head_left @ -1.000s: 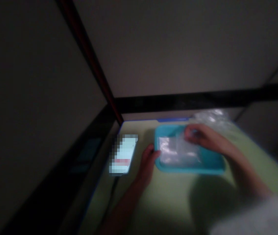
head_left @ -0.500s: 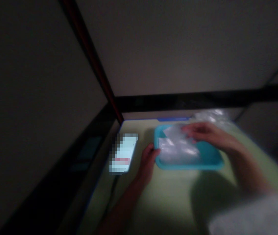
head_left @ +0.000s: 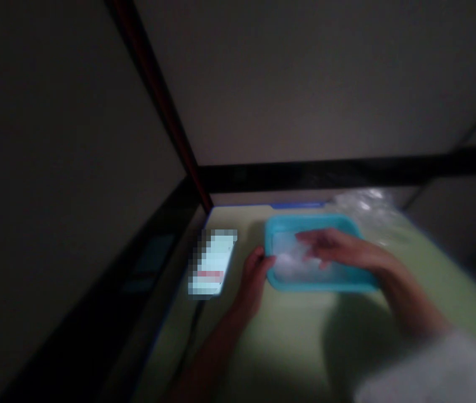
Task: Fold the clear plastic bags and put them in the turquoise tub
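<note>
A turquoise plastic tray (head_left: 321, 287) rests on the pale green tabletop. My left hand (head_left: 253, 277) is closed on its left edge, with the thumb over the rim. Inside the tray lies a whitish, shiny plastic packet (head_left: 286, 262), partly covered by my right hand (head_left: 338, 247). The fingers of that hand are stretched out and apart over the packet, seemingly touching it. Blur hides the exact contact and what the packet contains.
To the left of the tray lies a lit phone (head_left: 213, 263), partly pixelated, with a dark cable (head_left: 193, 330) below it. Crumpled clear plastic (head_left: 366, 207) sits at the back right. Walls (head_left: 317, 84) stand behind and left of the table (head_left: 279, 341).
My right hand has come down and nearer over the packet, and its fingers have spread. The packet's raised corner now lies lower in the tray. My left hand stays put.
</note>
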`<state>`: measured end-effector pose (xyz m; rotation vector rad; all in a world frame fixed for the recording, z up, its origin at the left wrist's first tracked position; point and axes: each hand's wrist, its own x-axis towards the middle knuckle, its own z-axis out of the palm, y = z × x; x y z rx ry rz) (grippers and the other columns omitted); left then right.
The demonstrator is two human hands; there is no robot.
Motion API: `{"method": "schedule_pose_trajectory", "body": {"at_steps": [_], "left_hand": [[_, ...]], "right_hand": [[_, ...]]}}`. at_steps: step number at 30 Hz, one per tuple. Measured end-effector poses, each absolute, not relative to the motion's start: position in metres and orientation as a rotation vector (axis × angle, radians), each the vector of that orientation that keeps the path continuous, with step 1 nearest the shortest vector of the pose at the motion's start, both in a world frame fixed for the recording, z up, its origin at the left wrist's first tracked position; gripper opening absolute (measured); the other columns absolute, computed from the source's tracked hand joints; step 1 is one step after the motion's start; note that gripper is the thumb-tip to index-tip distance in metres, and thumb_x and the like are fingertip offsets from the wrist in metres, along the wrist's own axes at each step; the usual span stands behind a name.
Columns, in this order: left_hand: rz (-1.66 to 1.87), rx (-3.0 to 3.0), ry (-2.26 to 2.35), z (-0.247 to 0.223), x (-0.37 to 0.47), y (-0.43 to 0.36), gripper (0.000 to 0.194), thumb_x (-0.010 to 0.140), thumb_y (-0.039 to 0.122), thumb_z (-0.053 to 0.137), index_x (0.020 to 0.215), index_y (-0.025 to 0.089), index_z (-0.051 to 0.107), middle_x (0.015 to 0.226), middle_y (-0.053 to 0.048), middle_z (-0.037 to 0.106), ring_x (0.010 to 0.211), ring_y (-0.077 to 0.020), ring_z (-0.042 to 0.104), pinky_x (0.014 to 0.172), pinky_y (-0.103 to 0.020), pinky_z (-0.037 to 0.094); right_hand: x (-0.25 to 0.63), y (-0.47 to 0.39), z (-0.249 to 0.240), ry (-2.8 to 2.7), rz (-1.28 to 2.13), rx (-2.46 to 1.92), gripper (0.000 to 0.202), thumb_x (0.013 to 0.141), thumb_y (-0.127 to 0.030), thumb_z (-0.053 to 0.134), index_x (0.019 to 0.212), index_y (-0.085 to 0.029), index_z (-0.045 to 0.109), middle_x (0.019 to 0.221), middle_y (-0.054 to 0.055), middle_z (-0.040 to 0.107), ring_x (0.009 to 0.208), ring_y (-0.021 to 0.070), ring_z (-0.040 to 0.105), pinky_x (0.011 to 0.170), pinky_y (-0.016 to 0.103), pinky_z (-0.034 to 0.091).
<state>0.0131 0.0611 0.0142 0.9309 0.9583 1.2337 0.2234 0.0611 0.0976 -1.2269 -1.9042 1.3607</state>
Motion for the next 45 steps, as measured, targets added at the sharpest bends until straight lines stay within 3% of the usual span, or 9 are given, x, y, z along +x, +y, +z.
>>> {"method": "schedule_pose_trajectory", "body": {"at_steps": [4,10,14,18,22,25,32,37,45], "left_hand": [[1.205,0.939,0.958,0.015,0.013,0.061,0.016,0.063,0.029,0.066,0.07,0.017,0.057,0.066,0.003,0.053,0.062,-0.0104,0.049,0.056,-0.02,0.039],[1.206,0.937,0.971,0.014,0.013,0.061,0.017,0.062,0.029,0.066,0.072,0.017,0.058,0.067,0.003,0.054,0.062,-0.0109,0.05,0.057,-0.021,0.04],[1.209,0.944,0.96,0.015,0.013,0.06,0.016,0.063,0.029,0.066,0.073,0.017,0.059,0.068,0.003,0.055,0.063,-0.0107,0.05,0.057,-0.02,0.04],[1.176,0.952,0.944,0.017,0.014,0.059,0.017,0.063,0.029,0.065,0.073,0.017,0.059,0.069,0.003,0.055,0.064,-0.011,0.05,0.059,-0.02,0.04],[1.153,0.965,0.933,0.02,0.014,0.058,0.017,0.062,0.028,0.065,0.071,0.017,0.057,0.067,0.003,0.054,0.062,-0.0104,0.048,0.057,-0.02,0.039],[1.158,0.971,0.939,0.022,0.014,0.057,0.017,0.061,0.028,0.065,0.068,0.017,0.054,0.064,0.004,0.052,0.06,-0.0097,0.047,0.056,-0.02,0.038],[1.15,0.984,0.918,0.021,0.014,0.057,0.017,0.062,0.029,0.065,0.068,0.017,0.053,0.063,0.004,0.05,0.06,-0.0103,0.047,0.058,-0.02,0.038],[1.147,0.981,0.937,0.022,0.015,0.056,0.018,0.061,0.029,0.066,0.07,0.017,0.056,0.066,0.004,0.052,0.061,-0.0107,0.048,0.058,-0.021,0.039],[1.142,0.986,0.935,0.023,0.015,0.056,0.019,0.061,0.029,0.066,0.069,0.017,0.054,0.064,0.003,0.05,0.063,-0.0113,0.048,0.058,-0.021,0.039]], "right_hand": [[0.226,0.061,0.091,-2.07,1.169,-1.329,0.044,0.081,-0.033,0.059,0.121,-0.015,0.059,0.103,0.011,0.068,0.077,0.0191,0.066,0.068,0.032,0.056],[0.226,0.057,0.074,-2.348,0.642,-1.454,0.036,0.085,-0.029,0.051,0.118,-0.016,0.061,0.11,0.013,0.066,0.099,0.0274,0.062,0.087,0.041,0.048],[0.225,0.053,0.066,-2.456,0.362,-1.485,0.036,0.087,-0.024,0.046,0.12,-0.016,0.059,0.112,0.015,0.064,0.105,0.0289,0.058,0.09,0.044,0.045],[0.218,0.056,0.068,-2.5,0.181,-1.474,0.03,0.087,-0.02,0.045,0.11,-0.012,0.063,0.108,0.019,0.06,0.1,0.0292,0.058,0.086,0.043,0.045],[0.21,0.065,0.072,-2.533,0.214,-1.353,0.025,0.087,-0.013,0.042,0.095,-0.01,0.066,0.111,0.018,0.058,0.097,0.0256,0.057,0.087,0.039,0.044],[0.207,0.067,0.071,-2.504,0.293,-1.289,0.025,0.088,-0.01,0.038,0.095,-0.011,0.062,0.116,0.017,0.057,0.103,0.0238,0.056,0.09,0.037,0.042],[0.201,0.06,0.079,-2.46,0.398,-1.43,0.02,0.09,-0.014,0.036,0.103,-0.014,0.051,0.084,0.01,0.064,0.073,0.0207,0.059,0.067,0.032,0.046],[0.197,0.056,0.082,-2.513,0.332,-1.356,0.033,0.087,-0.008,0.034,0.114,-0.015,0.053,0.11,0.015,0.059,0.097,0.0241,0.058,0.083,0.037,0.046],[0.194,0.056,0.079,-2.67,0.29,-1.221,0.044,0.081,-0.001,0.039,0.12,-0.01,0.057,0.123,0.019,0.051,0.112,0.0264,0.051,0.096,0.043,0.042]]}}
